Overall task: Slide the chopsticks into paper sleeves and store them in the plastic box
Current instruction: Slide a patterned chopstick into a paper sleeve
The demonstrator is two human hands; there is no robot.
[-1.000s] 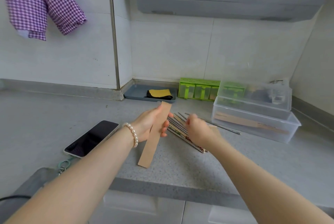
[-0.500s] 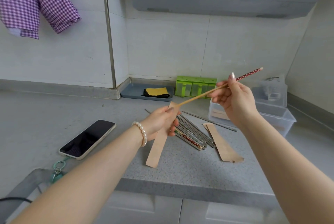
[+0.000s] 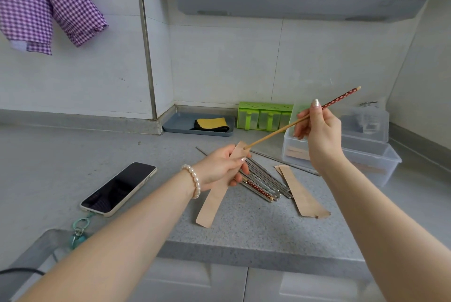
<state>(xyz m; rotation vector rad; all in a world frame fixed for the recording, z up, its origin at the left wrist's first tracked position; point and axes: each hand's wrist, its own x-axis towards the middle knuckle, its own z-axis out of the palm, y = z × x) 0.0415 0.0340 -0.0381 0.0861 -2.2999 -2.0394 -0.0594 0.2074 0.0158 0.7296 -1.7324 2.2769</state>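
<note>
My left hand grips a tan paper sleeve near its upper end, above the grey counter. My right hand pinches a wooden chopstick with a red dotted top, tilted down to the left. Its thin tip touches the sleeve's open top edge. Several more chopsticks, metal and red-dotted, lie in a pile on the counter under my left hand. Two spare paper sleeves lie right of the pile. The clear plastic box stands at the right, partly hidden by my right hand, with sleeved chopsticks inside.
A phone with a teal key ring lies at the left. A grey tray with a yellow-black sponge and a green condiment rack stand along the back wall. A smaller clear box sits on the plastic box. The counter edge runs close in front.
One second ago my right hand was down at the chopstick pile. It has lifted one red-dotted chopstick up and to the right, and its tip now meets the sleeve's opening.
</note>
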